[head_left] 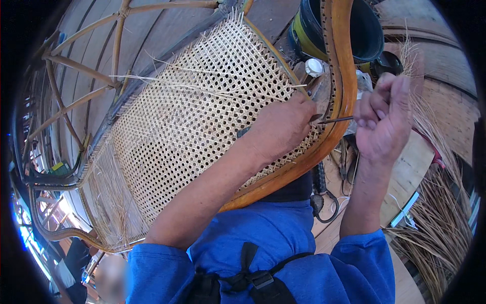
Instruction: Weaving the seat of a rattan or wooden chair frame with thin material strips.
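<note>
Across my lap lies a curved brown wooden frame (344, 66) filled with pale woven cane webbing (187, 106). Small holes line the frame's inner edge. My left hand (283, 126) rests on the webbing beside the right rail, its fingers curled in; what they grip is hidden. My right hand (382, 119) is raised just outside the rail, fingers closed on a thin dark rod (336, 120). This rod spans the rail toward my left fingers, with a darker flattened piece at that end. Loose cane strands (197, 88) trail over the weave, and upright strands show at the left end.
A dark bucket (367, 33) with a yellow band stands behind the rail, near a white-capped container (314, 67). Scissors (326, 207) lie by my lap. Long dry strands (435, 228) are heaped at right. A pole framework (83, 63) stands at left.
</note>
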A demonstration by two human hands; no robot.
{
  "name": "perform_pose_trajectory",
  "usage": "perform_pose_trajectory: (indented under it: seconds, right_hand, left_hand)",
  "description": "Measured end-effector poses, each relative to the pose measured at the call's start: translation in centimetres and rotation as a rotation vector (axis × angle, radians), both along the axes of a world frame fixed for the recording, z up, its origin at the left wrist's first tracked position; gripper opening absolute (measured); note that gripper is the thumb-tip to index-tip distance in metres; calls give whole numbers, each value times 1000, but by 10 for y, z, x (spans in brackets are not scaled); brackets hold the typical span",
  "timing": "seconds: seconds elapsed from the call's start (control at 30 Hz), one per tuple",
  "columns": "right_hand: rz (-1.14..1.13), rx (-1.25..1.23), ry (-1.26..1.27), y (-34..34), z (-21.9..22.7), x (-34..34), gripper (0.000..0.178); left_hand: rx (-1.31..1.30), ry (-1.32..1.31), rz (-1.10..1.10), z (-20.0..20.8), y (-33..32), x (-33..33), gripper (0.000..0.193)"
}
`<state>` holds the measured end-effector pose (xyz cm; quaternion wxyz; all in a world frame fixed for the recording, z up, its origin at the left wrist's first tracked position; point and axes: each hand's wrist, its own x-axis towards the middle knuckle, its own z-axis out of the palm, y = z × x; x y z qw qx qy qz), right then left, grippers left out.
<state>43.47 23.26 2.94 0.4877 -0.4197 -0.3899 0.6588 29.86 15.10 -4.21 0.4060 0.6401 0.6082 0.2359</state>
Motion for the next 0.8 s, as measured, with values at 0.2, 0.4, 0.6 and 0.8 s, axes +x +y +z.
perform_pose_trajectory:
  seconds: [0.2, 0.4, 0.6, 0.8]
  right_hand:
    - [41, 29, -12, 0, -9, -7, 34]
    - [163, 56, -18, -8, -9, -21, 31]
    - [531, 675, -574, -31, -14, -29, 32]
    - [436, 559, -516, -32, -20, -21, 21]
  left_hand:
    - [12, -38, 21, 1, 3, -3, 21]
    - [-4, -60, 46, -9, -2, 0, 21]
    - [-18, -682, 332, -22, -5, 0, 19]
    - [136, -97, 112, -16, -8, -5, 14]
